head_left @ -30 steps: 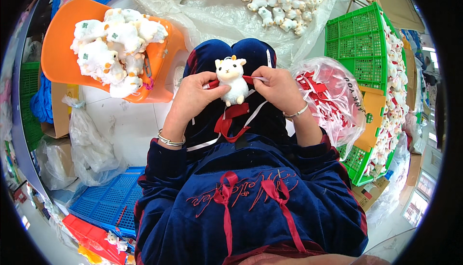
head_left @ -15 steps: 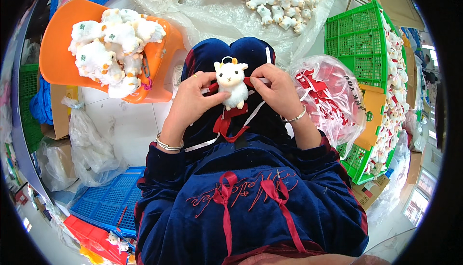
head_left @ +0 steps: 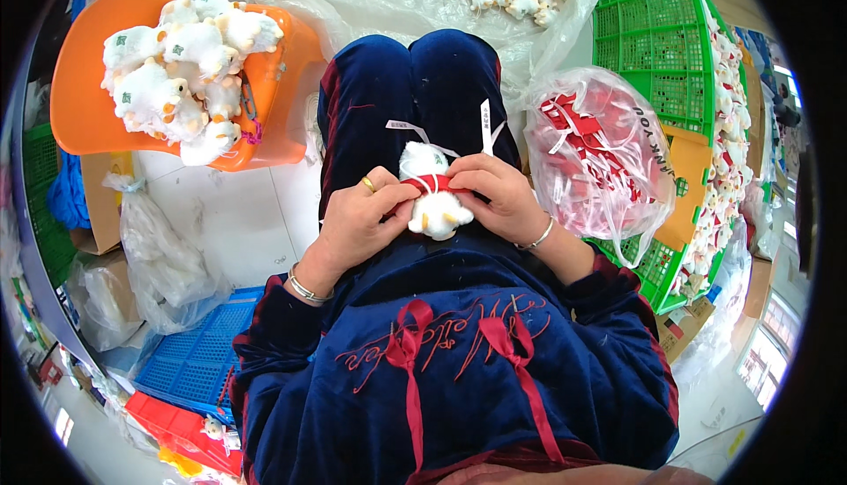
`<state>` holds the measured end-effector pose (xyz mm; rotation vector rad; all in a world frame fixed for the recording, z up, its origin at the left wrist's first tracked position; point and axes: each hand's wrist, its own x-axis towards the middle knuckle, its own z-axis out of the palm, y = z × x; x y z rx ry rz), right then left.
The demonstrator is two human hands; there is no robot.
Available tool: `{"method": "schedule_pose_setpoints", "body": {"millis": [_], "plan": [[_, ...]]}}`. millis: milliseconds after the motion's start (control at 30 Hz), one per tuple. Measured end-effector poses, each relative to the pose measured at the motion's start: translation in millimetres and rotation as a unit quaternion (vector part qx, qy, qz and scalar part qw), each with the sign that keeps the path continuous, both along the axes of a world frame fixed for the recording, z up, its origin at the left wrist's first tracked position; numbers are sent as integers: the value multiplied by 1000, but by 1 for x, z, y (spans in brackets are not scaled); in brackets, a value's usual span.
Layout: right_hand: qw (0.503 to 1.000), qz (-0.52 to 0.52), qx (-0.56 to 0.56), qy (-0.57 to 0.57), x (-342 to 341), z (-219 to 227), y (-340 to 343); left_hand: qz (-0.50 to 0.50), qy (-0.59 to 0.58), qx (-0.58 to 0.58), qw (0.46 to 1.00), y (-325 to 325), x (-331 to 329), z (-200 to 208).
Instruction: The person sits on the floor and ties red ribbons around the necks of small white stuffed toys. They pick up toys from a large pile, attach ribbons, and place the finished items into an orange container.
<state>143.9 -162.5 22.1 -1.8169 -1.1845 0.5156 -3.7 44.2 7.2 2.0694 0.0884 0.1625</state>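
Observation:
A small white plush sheep [head_left: 438, 208] lies on my lap, its back turned up and its head toward me. Across its neck runs a red ribbon scarf [head_left: 431, 183], with thin white ribbon [head_left: 428, 136] trailing out toward my knees. My left hand [head_left: 366, 217] pinches the scarf's left end between thumb and fingers. At the other end, my right hand [head_left: 499, 196] pinches the scarf against the plush's side. The fingertips of both hands nearly meet over the toy. Its face is hidden underneath.
An orange plastic chair [head_left: 79, 88] at the left holds a heap of white plush toys [head_left: 168, 88]. To the right, a clear plastic bag [head_left: 600, 167] contains red and white ribbon pieces, beside green crates [head_left: 653, 62]. More plush lies on plastic sheeting [head_left: 371, 9] ahead. A blue crate [head_left: 190, 357] stands lower left.
The plush sheep has been turned over from facing up to back up, head now toward me. The red scarf, held at both sides, now lies across its neck. Both hands have come closer together.

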Motion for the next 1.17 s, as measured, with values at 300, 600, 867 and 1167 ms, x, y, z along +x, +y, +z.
{"method": "schedule_pose_setpoints", "body": {"millis": [300, 600, 867, 1167], "plan": [[994, 23, 32, -104, 9, -6, 6, -34, -40, 52, 997, 5, 10, 10], [985, 28, 39, -168, 15, -10, 1, -13, -92, 134, 987, 2, 1, -8], [977, 77, -31, -195, 9, -9, -2, -45, -43, 172, 983, 1, -3, 0], [993, 30, -93, -63, 21, 2, 10, 44, 180, -126, 975, 10, 20, 9]]}}
